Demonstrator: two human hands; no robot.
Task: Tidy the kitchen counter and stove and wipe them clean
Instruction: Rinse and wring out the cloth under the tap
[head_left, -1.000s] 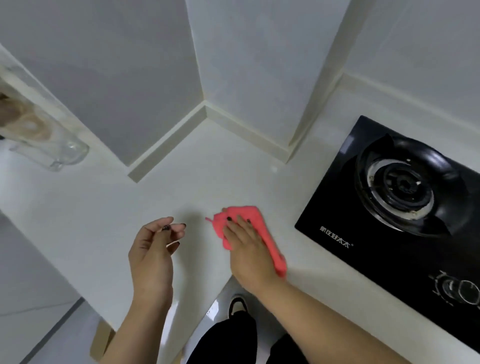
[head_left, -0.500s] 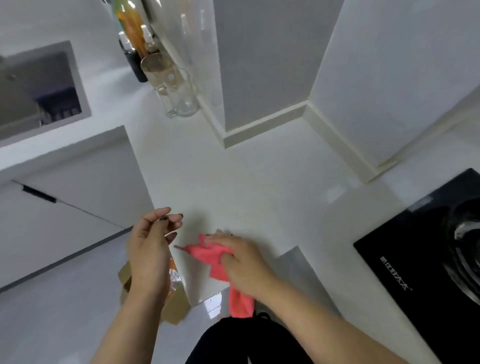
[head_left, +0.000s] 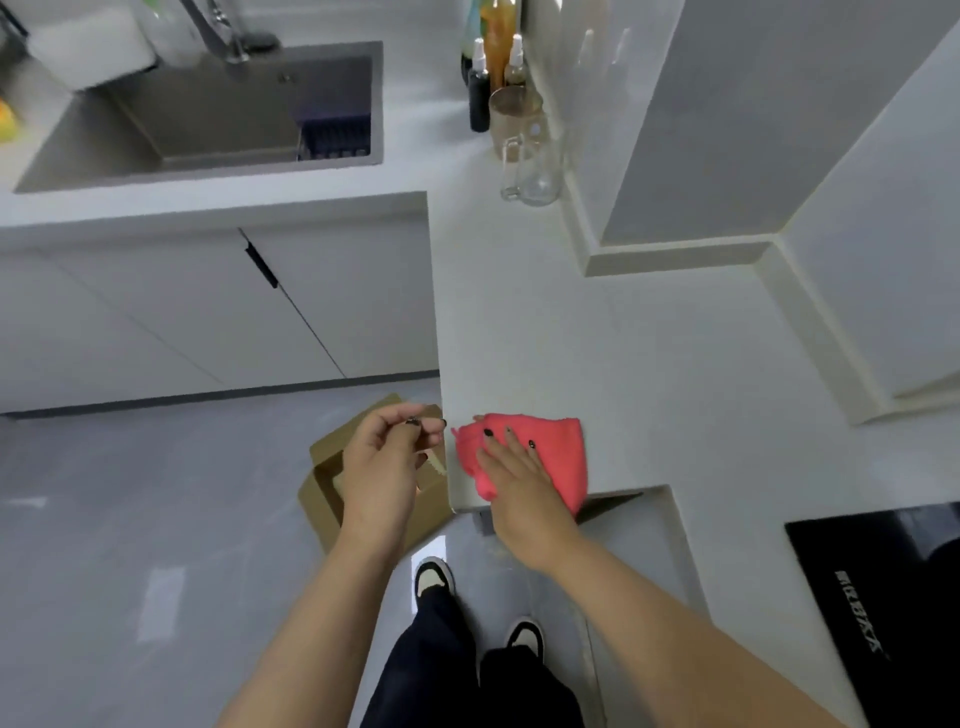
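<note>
Right hand (head_left: 511, 467) lies flat on a pink cloth (head_left: 550, 447), fingers straight and spread, pressing it onto the white counter (head_left: 597, 364) right at the counter's near corner. One edge of the cloth hangs over the counter's front lip, under the wrist. Left hand (head_left: 382, 467) hovers just beside it, off the counter edge and above the floor, fingers loosely curled with thumb near fingertips; something tiny and dark shows at the tips, cannot tell if it is held.

Directly below the left hand, on the floor: an open cardboard box (head_left: 332, 483), contents mostly hidden by the hand, only a pale scrap showing.

Far ahead of the right hand, against the wall: a clear glass jug (head_left: 540, 171), looks empty, with a glass jar (head_left: 511, 114) behind it, then a dark spray bottle (head_left: 479, 98) and an amber bottle (head_left: 496, 41).

Ahead and left of the left hand: steel sink (head_left: 208, 171), a dark rack inside its right end.

Right of the right hand, near: black stove (head_left: 878, 597) top, corner only.
</note>
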